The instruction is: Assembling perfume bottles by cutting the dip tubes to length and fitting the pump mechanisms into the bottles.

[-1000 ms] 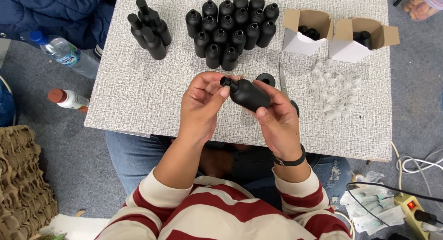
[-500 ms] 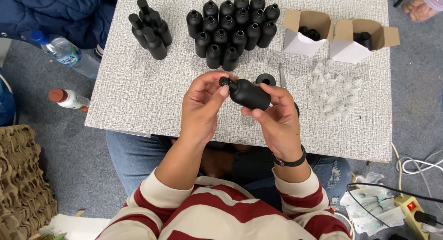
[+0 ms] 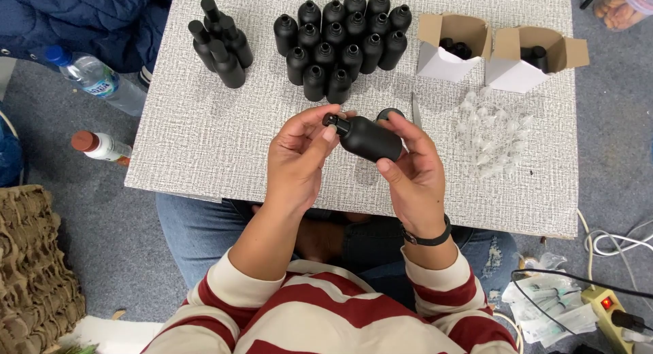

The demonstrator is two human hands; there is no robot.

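Observation:
A matte black bottle [image 3: 371, 138] lies tilted between my two hands, above the front half of the grey table [image 3: 204, 143]. My right hand [image 3: 411, 177] grips its body from below and behind. The fingertips of my left hand [image 3: 299, 157] pinch the small black cap [image 3: 332, 121] at the bottle's neck. A black round lid [image 3: 389, 114] lies on the table just behind the bottle, partly hidden by my right fingers.
Several open black bottles [image 3: 340, 44] stand clustered at the back centre, and several capped ones [image 3: 221, 44] at the back left. Two open white cartons [image 3: 452, 48] [image 3: 530, 58] sit at the back right, with clear small plastic parts [image 3: 493, 133] in front. Water bottles [image 3: 95, 75] lie on the floor at left.
My hands and the bottle stay in nearly the same place; the left fingers have shifted slightly around the cap.

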